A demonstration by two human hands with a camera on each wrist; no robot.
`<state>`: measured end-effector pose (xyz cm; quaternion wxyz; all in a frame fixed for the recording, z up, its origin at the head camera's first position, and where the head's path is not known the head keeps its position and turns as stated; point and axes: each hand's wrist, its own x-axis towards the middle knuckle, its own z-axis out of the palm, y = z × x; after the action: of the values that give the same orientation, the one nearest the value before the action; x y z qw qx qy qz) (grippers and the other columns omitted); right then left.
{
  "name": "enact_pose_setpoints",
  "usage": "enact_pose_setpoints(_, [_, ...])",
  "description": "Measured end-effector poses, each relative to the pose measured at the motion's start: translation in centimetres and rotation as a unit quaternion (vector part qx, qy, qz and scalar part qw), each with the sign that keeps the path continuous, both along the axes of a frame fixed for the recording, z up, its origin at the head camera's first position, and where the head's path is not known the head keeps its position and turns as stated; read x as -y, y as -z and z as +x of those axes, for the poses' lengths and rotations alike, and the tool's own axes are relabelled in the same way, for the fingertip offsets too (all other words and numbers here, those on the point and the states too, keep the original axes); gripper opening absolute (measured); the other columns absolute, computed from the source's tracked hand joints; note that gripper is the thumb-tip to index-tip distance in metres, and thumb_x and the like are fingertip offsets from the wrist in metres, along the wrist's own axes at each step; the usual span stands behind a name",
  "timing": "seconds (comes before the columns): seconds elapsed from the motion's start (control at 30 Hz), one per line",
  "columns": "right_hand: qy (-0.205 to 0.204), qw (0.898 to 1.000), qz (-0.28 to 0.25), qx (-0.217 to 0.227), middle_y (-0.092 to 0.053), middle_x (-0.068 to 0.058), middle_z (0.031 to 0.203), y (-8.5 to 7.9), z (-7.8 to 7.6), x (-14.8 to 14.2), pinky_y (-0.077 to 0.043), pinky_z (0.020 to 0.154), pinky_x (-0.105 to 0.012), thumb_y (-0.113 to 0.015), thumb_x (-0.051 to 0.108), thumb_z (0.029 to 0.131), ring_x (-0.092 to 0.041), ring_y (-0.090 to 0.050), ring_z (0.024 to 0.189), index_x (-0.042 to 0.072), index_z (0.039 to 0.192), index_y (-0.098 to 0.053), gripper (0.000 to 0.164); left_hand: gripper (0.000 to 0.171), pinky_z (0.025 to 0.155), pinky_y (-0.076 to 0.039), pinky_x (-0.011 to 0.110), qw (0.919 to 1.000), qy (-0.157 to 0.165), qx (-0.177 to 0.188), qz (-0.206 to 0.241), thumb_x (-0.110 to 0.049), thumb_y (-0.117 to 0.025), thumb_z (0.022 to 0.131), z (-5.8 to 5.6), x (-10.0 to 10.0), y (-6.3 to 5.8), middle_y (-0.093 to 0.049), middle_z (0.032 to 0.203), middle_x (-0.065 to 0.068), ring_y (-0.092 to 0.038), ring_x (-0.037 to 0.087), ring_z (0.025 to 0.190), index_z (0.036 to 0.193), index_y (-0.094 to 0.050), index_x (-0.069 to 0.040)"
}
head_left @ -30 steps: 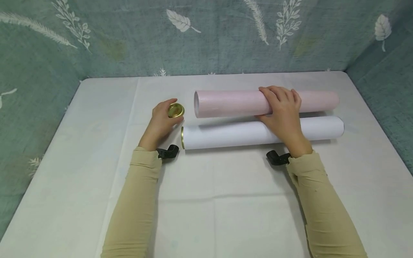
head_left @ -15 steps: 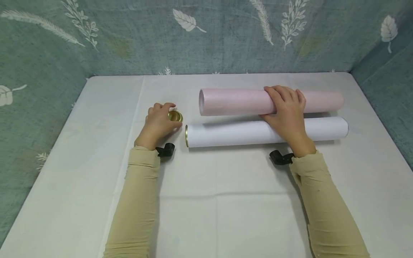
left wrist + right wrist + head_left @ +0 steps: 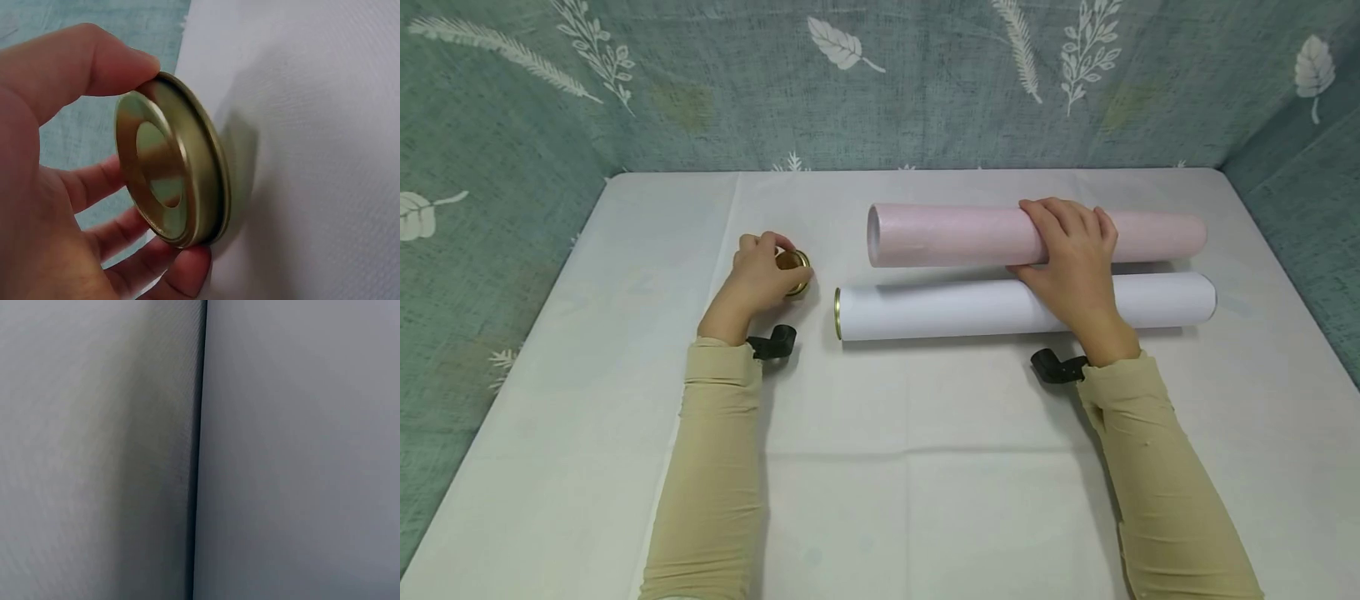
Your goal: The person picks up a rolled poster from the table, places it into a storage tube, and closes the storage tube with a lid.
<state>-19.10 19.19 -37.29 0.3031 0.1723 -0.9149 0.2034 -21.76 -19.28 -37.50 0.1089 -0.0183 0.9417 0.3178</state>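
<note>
Between thumb and fingers, my left hand (image 3: 754, 279) pinches a round gold metal lid (image 3: 203, 169) by its rim. The lid is tilted in the left wrist view, its recessed face turned toward the palm. My right hand (image 3: 1075, 267) grips a pink cardboard tube (image 3: 951, 236) around its middle. That tube's left end is open and hollow. In front of it lies a white tube (image 3: 932, 310) with a gold rim at its left end, partly covered by my right hand and wrist. Only the white tube's side (image 3: 300, 450) fills the right half of the right wrist view.
Both tubes are over a table with a white cloth (image 3: 850, 500). A green leaf-patterned fabric (image 3: 910, 92) rises behind the table and at both sides. Black wrist cameras sit at both cuffs.
My left hand has drawn left, away from the tubes, and the lid has turned from facing up to a steeper tilt. My right hand keeps its hold on the pink tube.
</note>
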Motion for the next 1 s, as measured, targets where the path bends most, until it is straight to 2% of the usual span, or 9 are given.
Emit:
enact_pose_setpoints(0.17, [-0.001,1.000,-0.002,-0.002,-0.051,-0.005,0.120,0.03,-0.04,-0.03,-0.010,0.101,-0.047,-0.082,0.017,0.061,-0.026,-0.038,0.116,0.020,0.123,-0.051,0.070,0.055,0.076,-0.042,0.038,0.9983,0.005,0.020,0.055,-0.041,-0.057,0.083,0.03,0.26,-0.44,-0.035,0.119,0.015,-0.042,0.029,0.102,0.121,-0.032,-0.009])
enact_pose_setpoints(0.27, [-0.001,1.000,-0.003,-0.003,-0.051,-0.005,0.120,0.07,-0.08,-0.04,-0.010,0.101,-0.047,-0.082,0.017,0.060,-0.026,-0.039,0.115,0.020,0.123,-0.052,0.070,0.054,0.074,-0.040,0.037,0.9976,0.012,0.026,0.063,-0.043,-0.056,0.084,0.02,0.46,-0.60,-0.043,0.116,0.012,-0.045,0.028,0.098,0.120,-0.035,-0.010])
enact_pose_setpoints(0.5, [0.000,1.000,-0.003,-0.003,-0.051,-0.005,0.119,0.10,-0.14,-0.10,-0.010,0.101,-0.047,-0.082,0.017,0.061,-0.026,-0.038,0.116,0.019,0.123,-0.052,0.070,0.045,0.068,-0.036,0.034,0.9970,0.011,-0.018,0.074,-0.052,-0.055,0.081,0.30,0.53,-0.81,-0.051,0.102,0.006,-0.045,0.022,0.085,0.094,-0.048,-0.010])
enact_pose_setpoints(0.57, [0.000,1.000,-0.003,-0.002,-0.051,-0.005,0.120,0.11,-0.12,-0.13,-0.010,0.101,-0.047,-0.082,0.018,0.061,-0.026,-0.038,0.115,0.019,0.123,-0.052,0.069,0.045,0.067,-0.034,0.034,0.9959,0.001,-0.025,0.087,-0.053,-0.054,0.082,0.38,0.44,-0.83,-0.051,0.102,0.005,-0.044,0.022,0.084,0.087,-0.047,-0.009])
enact_pose_setpoints(0.7, [0.001,1.000,-0.001,0.001,-0.051,-0.005,0.120,0.13,-0.06,-0.16,-0.010,0.101,-0.047,-0.082,0.018,0.061,-0.026,-0.038,0.115,0.019,0.123,-0.052,0.069,0.049,0.073,-0.034,0.034,0.9932,-0.021,-0.028,0.111,-0.053,-0.051,0.084,0.41,0.22,-0.86,-0.053,0.109,0.005,-0.046,0.019,0.098,0.083,-0.047,-0.003])
enact_pose_setpoints(0.8, [0.001,1.000,-0.002,0.000,-0.051,-0.005,0.120,0.16,-0.07,-0.16,-0.010,0.101,-0.047,-0.082,0.018,0.061,-0.027,-0.038,0.115,0.019,0.123,-0.052,0.069,0.053,0.068,-0.035,0.032,0.9918,-0.033,-0.023,0.121,-0.056,-0.050,0.082,0.47,0.11,-0.88,-0.054,0.104,0.004,-0.048,0.018,0.089,0.083,-0.048,-0.003])
enact_pose_setpoints(0.9, [0.001,1.000,-0.003,-0.004,-0.051,-0.005,0.119,0.19,-0.10,-0.14,-0.010,0.101,-0.047,-0.082,0.017,0.061,-0.027,-0.039,0.115,0.019,0.122,-0.052,0.069,0.056,0.062,-0.034,0.032,0.9893,-0.044,-0.014,0.139,-0.062,-0.051,0.078,0.58,0.09,-0.91,-0.053,0.092,0.008,-0.044,0.023,0.076,0.084,-0.049,-0.006])
enact_pose_setpoints(1.0, [0.001,1.000,-0.003,-0.005,-0.051,-0.005,0.119,0.18,-0.14,-0.12,-0.010,0.101,-0.047,-0.082,0.018,0.061,-0.027,-0.039,0.115,0.019,0.122,-0.052,0.068,0.057,0.069,-0.039,0.033,0.9847,-0.050,-0.002,0.167,-0.063,-0.054,0.074,0.63,0.06,-0.96,-0.053,0.098,0.007,-0.046,0.022,0.082,0.088,-0.047,-0.008])
